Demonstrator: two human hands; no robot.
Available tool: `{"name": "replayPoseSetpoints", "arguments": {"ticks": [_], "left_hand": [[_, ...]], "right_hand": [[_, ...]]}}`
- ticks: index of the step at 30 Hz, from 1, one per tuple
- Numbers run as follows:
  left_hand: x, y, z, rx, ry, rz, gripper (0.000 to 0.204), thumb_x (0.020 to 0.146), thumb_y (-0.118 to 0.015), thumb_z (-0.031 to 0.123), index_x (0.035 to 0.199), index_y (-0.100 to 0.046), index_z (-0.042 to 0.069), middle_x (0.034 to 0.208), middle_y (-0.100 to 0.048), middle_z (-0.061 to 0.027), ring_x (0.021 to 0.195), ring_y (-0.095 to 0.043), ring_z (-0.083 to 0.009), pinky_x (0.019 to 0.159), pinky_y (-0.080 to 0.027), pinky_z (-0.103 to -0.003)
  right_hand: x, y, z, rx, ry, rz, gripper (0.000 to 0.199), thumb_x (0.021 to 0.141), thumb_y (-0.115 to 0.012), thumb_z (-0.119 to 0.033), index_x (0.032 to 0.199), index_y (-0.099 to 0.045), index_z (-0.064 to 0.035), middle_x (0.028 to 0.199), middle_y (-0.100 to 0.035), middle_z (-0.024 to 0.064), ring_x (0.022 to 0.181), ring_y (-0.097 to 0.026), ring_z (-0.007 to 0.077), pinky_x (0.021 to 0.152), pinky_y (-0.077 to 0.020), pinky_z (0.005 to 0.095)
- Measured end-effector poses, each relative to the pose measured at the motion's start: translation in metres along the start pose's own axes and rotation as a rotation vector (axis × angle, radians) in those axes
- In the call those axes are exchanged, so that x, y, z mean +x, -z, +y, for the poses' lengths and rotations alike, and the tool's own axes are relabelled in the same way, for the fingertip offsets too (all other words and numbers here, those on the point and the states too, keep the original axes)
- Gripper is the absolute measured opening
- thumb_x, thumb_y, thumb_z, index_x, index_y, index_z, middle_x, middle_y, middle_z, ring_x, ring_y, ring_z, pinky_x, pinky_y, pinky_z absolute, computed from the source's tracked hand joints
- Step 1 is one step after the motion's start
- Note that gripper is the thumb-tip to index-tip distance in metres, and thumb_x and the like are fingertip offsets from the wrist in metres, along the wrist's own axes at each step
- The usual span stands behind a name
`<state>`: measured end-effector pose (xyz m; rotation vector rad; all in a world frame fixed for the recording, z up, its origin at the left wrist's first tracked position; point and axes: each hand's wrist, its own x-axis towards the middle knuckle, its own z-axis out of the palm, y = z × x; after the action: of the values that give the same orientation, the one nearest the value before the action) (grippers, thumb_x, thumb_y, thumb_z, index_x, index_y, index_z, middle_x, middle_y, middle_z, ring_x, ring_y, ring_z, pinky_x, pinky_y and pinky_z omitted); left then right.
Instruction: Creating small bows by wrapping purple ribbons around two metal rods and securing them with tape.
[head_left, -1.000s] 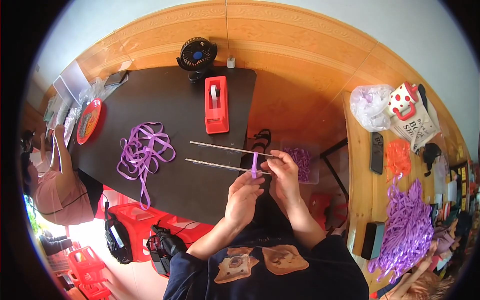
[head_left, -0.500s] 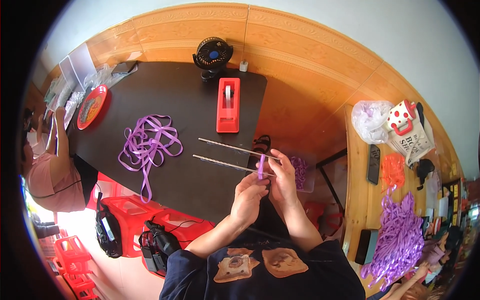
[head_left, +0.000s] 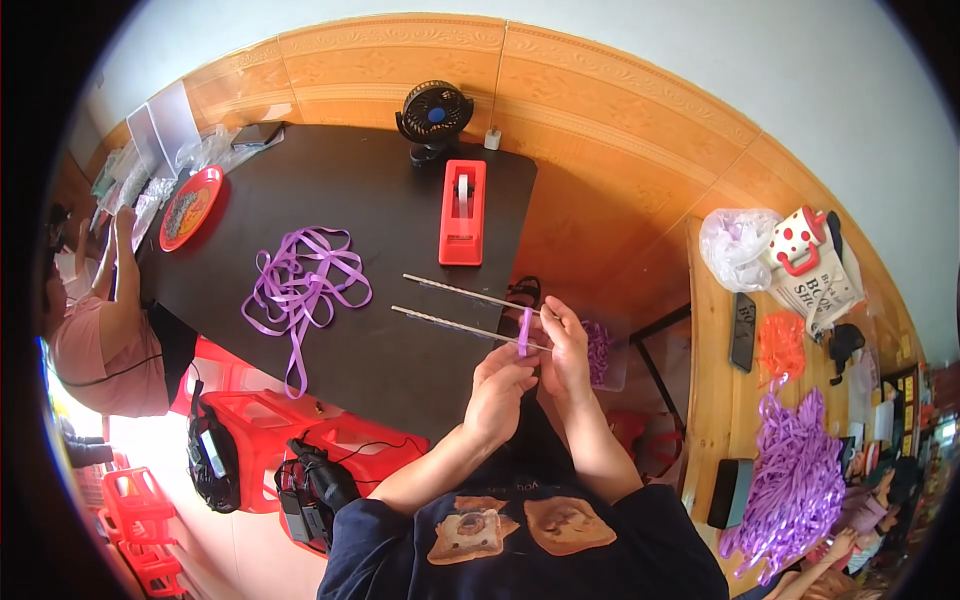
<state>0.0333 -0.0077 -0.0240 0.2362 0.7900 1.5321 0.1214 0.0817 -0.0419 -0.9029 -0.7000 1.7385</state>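
Two thin twisted metal rods (head_left: 450,322) stick out side by side over the dark table's edge. A purple ribbon (head_left: 525,332) is wrapped as a band round both rods near their close ends. My left hand (head_left: 495,393) is below the band, its thumb and fingers pinched together on the ribbon. On the right side of the band, my right hand (head_left: 566,350) has its fingers curled at the rod ends and against the ribbon; its grip is partly hidden. A loose tangle of purple ribbon (head_left: 310,280) lies on the table to the left.
On the dark table (head_left: 330,170) stand a red tape dispenser (head_left: 462,215), a black fan (head_left: 435,115) and a red plate (head_left: 192,208). Rightward, a wooden table (head_left: 707,420) holds a purple ribbon heap (head_left: 790,475), a phone (head_left: 742,332) and a spotted mug (head_left: 797,240). Another person (head_left: 110,350) sits left.
The whole view has shifted slightly. Both hands stay at the ribbon band on the rods, with barely any change in their fingers.
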Motion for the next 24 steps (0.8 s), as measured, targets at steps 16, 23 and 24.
{"name": "replayPoseSetpoints", "arguments": {"ticks": [16, 23, 24], "left_hand": [[0.005, 0.003, -0.004, 0.009, -0.013, 0.007, 0.030, 0.085, -0.049, 0.000, 0.115, -0.055, -0.002, 0.111, -0.062, -0.0122, 0.104, -0.058, -0.0197, 0.083, -0.045, -0.033], [0.001, 0.001, -0.004, 0.015, -0.012, 0.073, 0.034, 0.084, -0.050, -0.001, 0.117, -0.053, -0.002, 0.109, -0.062, -0.0114, 0.101, -0.060, -0.0218, 0.083, -0.046, -0.034], [0.002, 0.000, -0.005, 0.047, -0.005, 0.074, 0.035, 0.084, -0.050, -0.002, 0.118, -0.052, -0.001, 0.108, -0.062, -0.0111, 0.101, -0.060, -0.0219, 0.083, -0.046, -0.034]], "right_hand": [[0.019, 0.012, -0.003, 0.371, -0.364, -0.392, 0.050, 0.095, -0.057, -0.030, 0.135, -0.040, -0.0051, 0.091, -0.064, 0.0150, 0.084, -0.063, 0.0255, 0.073, -0.0517, 0.0360], [0.022, 0.006, -0.001, -0.082, -0.108, -0.158, 0.057, 0.080, -0.068, 0.003, 0.131, -0.043, 0.0018, 0.084, -0.066, 0.0157, 0.071, -0.065, 0.0218, 0.067, -0.0532, 0.0326], [0.020, 0.004, -0.005, -0.115, -0.080, -0.138, 0.058, 0.078, -0.068, 0.006, 0.130, -0.044, 0.0024, 0.085, -0.065, 0.0154, 0.072, -0.065, 0.0216, 0.067, -0.0535, 0.0322]]}}
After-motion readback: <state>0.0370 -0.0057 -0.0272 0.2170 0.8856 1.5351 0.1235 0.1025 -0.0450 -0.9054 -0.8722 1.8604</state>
